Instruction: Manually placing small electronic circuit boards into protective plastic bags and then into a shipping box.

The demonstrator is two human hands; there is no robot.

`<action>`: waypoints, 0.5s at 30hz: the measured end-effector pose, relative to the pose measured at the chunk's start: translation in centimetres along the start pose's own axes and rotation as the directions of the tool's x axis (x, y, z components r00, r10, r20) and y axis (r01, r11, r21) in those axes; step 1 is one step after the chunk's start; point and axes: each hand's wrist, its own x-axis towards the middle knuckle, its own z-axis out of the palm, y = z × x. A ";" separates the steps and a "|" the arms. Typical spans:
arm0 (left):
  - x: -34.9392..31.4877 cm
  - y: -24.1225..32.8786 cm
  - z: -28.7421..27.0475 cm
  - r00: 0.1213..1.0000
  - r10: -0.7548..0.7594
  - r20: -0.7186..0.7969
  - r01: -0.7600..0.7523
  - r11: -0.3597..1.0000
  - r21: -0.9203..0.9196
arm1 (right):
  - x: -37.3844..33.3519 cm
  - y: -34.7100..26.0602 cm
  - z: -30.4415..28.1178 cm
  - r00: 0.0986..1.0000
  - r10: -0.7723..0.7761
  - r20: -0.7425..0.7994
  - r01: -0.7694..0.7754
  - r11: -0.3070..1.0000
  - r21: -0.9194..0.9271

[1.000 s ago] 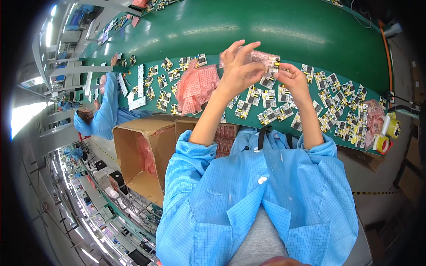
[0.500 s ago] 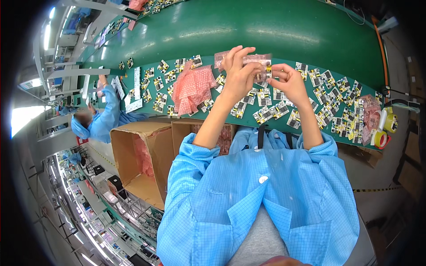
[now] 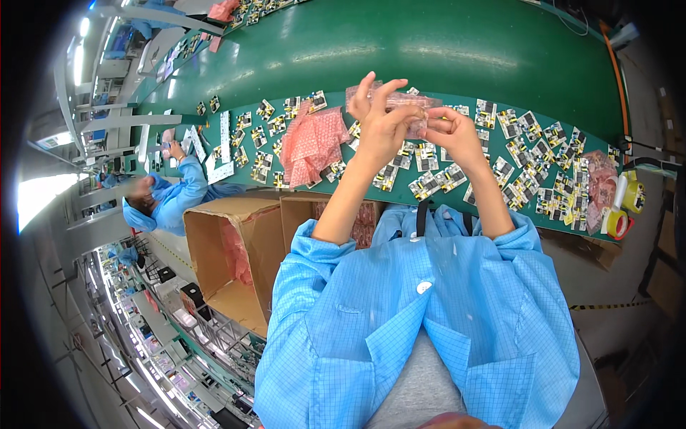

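Observation:
A pink translucent bubble-wrap bag is held up over the near side of the green bench. My left hand grips the bag between thumb and bent fingers, while its other fingers stick up. From the other side, my right hand pinches the bag's right end with its fingertips. The contents of the bag cannot be made out clearly through the wrap. Beneath both hands lie several small circuit boards with yellow and black parts. Left of my left hand rests a pile of flat pink bubble-wrap bags.
More circuit boards spread along the green bench. At the right end are tape rolls and filled-looking pink wrap. Open cardboard boxes stand below the front edge. A co-worker in blue works at the left.
My right hand has moved left, closer to my left hand. The yellow-parted board end seen at its fingertips before no longer shows. The co-worker's arm has shifted.

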 end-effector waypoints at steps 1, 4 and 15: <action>0.0 0.4 -0.2 0.999 -0.015 0.037 0.014 0.999 0.038 | 0.1 -0.1 0.1 1.000 0.004 0.006 -0.004 1.000 0.003; 0.1 1.3 0.1 0.993 -0.115 -0.003 0.113 0.977 -0.180 | 0.4 -0.3 0.1 0.997 0.062 -0.037 -0.056 0.988 0.146; -5.3 -4.6 2.6 0.408 -0.724 0.556 0.791 -0.023 -0.611 | 2.3 4.8 0.8 0.954 0.298 0.035 -0.294 0.951 -0.092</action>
